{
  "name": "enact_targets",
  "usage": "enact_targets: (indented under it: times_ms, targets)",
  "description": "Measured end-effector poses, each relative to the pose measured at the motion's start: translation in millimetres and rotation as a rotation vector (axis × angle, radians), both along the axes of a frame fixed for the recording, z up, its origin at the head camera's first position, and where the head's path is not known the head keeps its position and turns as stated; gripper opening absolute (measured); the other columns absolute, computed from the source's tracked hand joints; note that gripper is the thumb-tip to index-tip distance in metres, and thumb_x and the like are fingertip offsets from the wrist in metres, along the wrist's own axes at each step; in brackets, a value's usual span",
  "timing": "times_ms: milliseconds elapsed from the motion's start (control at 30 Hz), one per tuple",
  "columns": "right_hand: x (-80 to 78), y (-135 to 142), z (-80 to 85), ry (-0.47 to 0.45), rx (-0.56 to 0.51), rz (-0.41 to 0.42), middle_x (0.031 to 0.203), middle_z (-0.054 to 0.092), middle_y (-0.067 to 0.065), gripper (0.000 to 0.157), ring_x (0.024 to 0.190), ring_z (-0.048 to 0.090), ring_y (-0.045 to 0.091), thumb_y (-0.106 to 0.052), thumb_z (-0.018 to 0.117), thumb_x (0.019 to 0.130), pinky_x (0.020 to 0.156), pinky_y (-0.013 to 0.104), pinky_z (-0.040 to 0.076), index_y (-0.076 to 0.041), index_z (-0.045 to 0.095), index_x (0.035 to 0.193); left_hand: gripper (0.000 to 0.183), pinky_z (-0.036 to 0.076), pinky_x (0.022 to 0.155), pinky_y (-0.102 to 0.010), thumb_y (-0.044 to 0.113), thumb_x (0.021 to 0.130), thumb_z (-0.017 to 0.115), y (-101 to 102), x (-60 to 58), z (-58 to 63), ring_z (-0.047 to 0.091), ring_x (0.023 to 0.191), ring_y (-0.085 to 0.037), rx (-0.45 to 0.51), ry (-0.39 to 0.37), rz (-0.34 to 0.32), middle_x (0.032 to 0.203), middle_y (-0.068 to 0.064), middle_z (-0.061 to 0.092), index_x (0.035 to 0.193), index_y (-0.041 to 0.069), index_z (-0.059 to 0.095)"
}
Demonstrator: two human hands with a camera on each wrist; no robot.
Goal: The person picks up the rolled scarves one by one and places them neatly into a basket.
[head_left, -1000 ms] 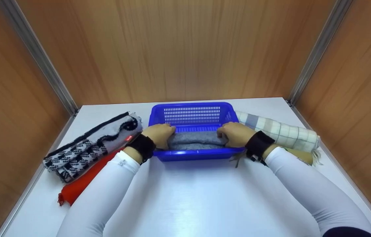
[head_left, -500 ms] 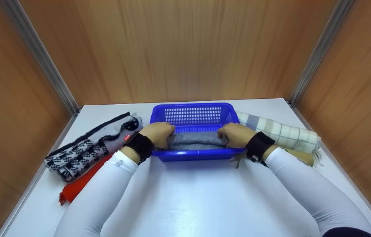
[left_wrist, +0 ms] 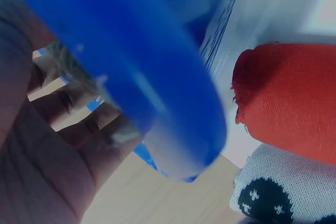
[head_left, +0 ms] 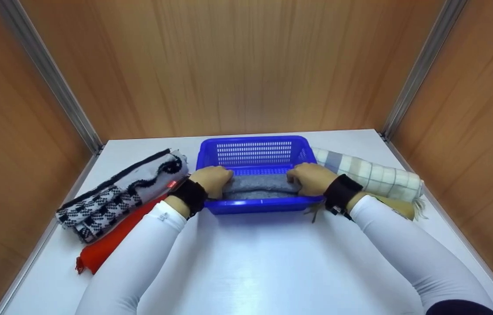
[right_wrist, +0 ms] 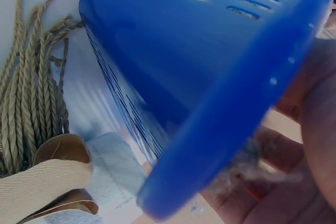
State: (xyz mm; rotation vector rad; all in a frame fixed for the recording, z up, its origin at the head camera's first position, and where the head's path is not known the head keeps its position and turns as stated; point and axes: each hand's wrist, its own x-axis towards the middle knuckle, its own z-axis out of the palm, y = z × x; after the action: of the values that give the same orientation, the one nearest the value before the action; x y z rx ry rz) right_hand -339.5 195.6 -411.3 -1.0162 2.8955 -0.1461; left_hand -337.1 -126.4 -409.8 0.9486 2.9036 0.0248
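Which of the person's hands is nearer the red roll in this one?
Left. The left hand is at the left end of the grey cloth in the blue basket, just past the red roll; the right hand is at the opposite end.

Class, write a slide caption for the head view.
Left hand and right hand hold a grey cloth inside a blue basket, between a red roll and a checked roll.

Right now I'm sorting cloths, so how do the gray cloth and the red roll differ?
The gray cloth lies inside the blue basket; the red roll lies outside it. The left hand and right hand are at the gray cloth's ends; neither is on the red roll. Both look like cloth.
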Motion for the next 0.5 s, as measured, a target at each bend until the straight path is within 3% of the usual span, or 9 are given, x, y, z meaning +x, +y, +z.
enact_targets:
  times_ms: [200,500]
  targets:
    - [-0.9,2,0.6,0.021,-0.015,0.030,0.102,0.079,0.012,0.031,0.098,0.075,0.032,-0.003,0.090,0.081,0.092,0.050,0.063,-0.004,0.078,0.110,0.025,0.059,0.081,-0.050,0.006,0.077,0.086,-5,1.5,7.2,0.064,0.084,-0.027,0.024,-0.051,0.032,0.090,-0.007,0.070,0.092,0.008,0.066]
    - [3.8,4,7.2,0.040,-0.018,0.026,0.098,0.075,0.009,0.031,0.091,0.071,0.029,-0.009,0.093,0.081,0.088,0.049,0.061,-0.006,0.078,0.107,0.033,0.061,0.091,-0.050,0.019,0.081,0.090,-14,7.6,20.7,0.071,0.096,-0.028,0.053,-0.084,0.047,0.103,-0.010,0.077,0.107,0.005,0.075]
